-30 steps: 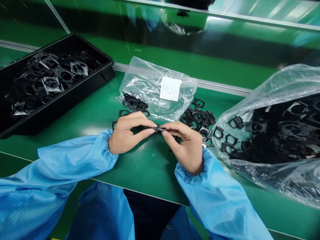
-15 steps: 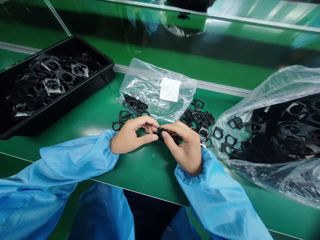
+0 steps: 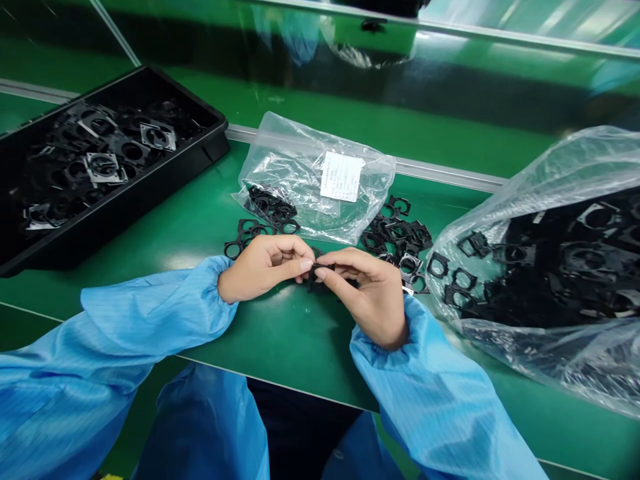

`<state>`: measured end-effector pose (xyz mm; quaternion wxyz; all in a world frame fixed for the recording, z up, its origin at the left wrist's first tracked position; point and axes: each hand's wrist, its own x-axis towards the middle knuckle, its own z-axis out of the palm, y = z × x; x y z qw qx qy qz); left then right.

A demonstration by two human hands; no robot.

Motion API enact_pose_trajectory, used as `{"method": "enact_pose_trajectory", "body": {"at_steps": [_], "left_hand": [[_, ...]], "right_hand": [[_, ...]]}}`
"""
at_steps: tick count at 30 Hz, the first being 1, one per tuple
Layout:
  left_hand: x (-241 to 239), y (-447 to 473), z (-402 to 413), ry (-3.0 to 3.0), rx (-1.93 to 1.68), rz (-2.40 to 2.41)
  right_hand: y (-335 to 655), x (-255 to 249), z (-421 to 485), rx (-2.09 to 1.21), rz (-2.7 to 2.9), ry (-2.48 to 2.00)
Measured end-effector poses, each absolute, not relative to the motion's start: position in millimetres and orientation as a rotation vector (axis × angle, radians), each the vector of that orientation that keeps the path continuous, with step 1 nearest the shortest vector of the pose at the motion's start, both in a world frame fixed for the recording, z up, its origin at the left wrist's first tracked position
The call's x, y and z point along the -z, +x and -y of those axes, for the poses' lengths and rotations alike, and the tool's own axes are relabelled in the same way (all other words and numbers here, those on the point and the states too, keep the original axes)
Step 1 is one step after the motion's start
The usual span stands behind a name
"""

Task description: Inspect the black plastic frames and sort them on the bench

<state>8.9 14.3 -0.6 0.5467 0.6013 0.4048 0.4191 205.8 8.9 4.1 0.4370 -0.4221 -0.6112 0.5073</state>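
Note:
My left hand [image 3: 263, 269] and my right hand [image 3: 367, 293] meet over the green mat, both pinching one small black plastic part [image 3: 320, 272] between thumbs and fingertips. Most of the part is hidden by the fingers. Both sleeves are light blue. Loose black ring-shaped frames [image 3: 247, 235] lie just beyond my left hand. A second heap of black frames [image 3: 400, 237] lies beyond my right hand.
A black tray [image 3: 150, 190] of finished black and silver parts sits at the far left. A small clear bag [image 3: 315, 177] with a white label lies behind the hands. A large clear bag [image 3: 550, 260] full of black parts fills the right side. A metal rail [image 3: 450, 175] crosses behind.
The hands have drawn slightly closer to me and the fingers have shifted on the part; the left fingers curl tighter. More loose rings show beyond the left hand.

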Motion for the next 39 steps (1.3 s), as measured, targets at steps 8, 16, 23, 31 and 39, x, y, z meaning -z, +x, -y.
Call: {"method": "enact_pose_trajectory", "body": {"at_steps": [8,16,23,31,39], "left_hand": [[-0.1,8.3,-13.8,1.399,-0.974,-0.972],[6.7,9.9,-8.7,1.558,-1.099,-0.983],[7.1,7.8,-11.8,1.782,-1.167,-1.025],[12.2,9.5,-10.6,1.698,-1.118,-1.031],[13.8,11.0,-9.8,1.689,-1.188,-1.098]], "right_hand": [[205.6,-6.8,-10.3,-1.329,1.490,-1.044],[206.1,-3.4,-11.4,-1.210,1.544,-1.083],[205.2,-7.0,-10.5,-1.099,1.670,-1.111],[202.9,-0.2,-11.5,-1.322,1.421,-1.103],[202.6,-3.1,-14.2,-1.517,1.259,-1.074]]}}
